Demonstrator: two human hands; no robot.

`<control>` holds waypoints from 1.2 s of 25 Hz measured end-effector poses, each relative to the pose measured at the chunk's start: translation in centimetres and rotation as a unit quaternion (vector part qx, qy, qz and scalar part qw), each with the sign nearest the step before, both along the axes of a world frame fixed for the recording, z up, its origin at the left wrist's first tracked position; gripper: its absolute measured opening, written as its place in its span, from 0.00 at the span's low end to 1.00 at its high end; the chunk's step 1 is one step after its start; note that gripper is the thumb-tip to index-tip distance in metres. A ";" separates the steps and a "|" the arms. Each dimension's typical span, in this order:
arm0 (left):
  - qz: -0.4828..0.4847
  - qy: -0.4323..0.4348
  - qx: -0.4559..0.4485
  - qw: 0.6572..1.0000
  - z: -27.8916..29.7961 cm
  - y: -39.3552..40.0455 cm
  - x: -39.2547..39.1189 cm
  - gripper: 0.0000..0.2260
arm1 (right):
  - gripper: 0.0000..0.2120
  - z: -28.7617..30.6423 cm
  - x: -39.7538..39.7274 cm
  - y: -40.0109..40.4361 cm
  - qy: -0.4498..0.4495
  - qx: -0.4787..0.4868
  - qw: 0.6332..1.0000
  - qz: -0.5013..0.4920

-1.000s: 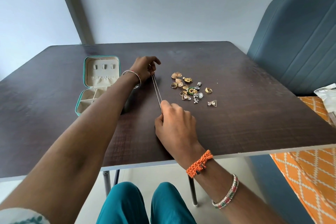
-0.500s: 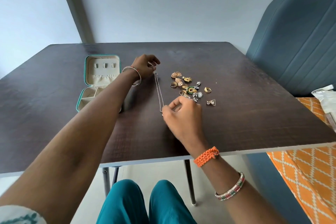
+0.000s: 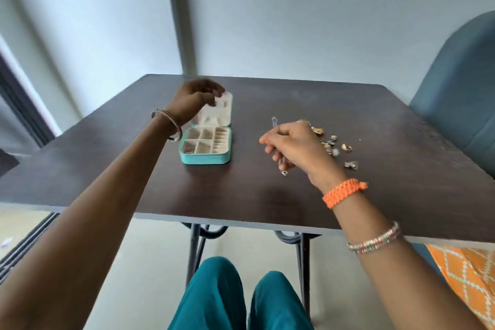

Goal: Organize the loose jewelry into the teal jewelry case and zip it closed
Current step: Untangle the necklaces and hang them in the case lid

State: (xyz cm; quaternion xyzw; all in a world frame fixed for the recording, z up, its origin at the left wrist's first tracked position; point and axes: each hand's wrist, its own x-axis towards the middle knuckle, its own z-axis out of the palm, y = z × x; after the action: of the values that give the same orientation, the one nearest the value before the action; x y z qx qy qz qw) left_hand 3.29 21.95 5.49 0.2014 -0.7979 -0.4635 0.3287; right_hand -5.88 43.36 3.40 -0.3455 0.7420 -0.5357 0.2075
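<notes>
Head view: my right hand (image 3: 292, 147) pinches the chain (image 3: 278, 142); left hand (image 3: 194, 99), fingers curled, holds nothing visible at the case (image 3: 205, 159). Dangling chain could snag or tangle.

My left hand (image 3: 194, 96) hung forward with fingers curled; my right hand (image 3: 293, 147) was loosely curled, palm down.

Teal jewelry case (image 3: 205, 159) lies open on the dark table (image 3: 134, 182), lid raised at far side. Left hand (image 3: 194, 98) hovers over the lid, fingers loosely curled; grip unclear from blur. Right hand (image 3: 292, 146) pinches a thin chain (image 3: 278, 142) near the loose jewelry pile (image 3: 334, 146), right of the case.
</notes>
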 end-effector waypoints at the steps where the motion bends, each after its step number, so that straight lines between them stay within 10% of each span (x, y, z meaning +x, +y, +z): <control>1: 0.022 -0.006 0.009 1.000 -0.6 -0.5 1.6 0.15 | 0.07 0.5 0.4 -1.9 0.064 0.031 0.997 0.033; 6: 0.098 -0.022 0.022 0.995 -3.7 -1.4 5.5 0.12 | 0.05 0.1 2.2 -11.1 0.321 0.107 0.938 0.080; 12: 0.069 -0.046 0.045 0.996 -8.5 -1.9 6.6 0.11 | 0.10 -0.3 2.1 -15.5 0.407 0.278 0.867 0.079; 23: 0.088 -0.013 0.028 0.996 -9.3 -2.7 6.4 0.15 | 0.12 0.9 6.4 -15.5 0.453 0.298 0.826 0.156; 30: 0.085 0.027 0.112 0.990 -8.5 -1.5 7.0 0.14 | 0.06 1.8 5.1 -14.6 0.229 0.207 0.934 0.179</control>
State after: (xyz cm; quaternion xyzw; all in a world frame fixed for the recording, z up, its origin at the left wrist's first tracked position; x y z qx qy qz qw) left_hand 10.26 20.43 -2.99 0.2912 -0.7118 -0.5254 0.3641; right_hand -0.82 28.78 5.24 -0.5351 0.7898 -0.2306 0.1915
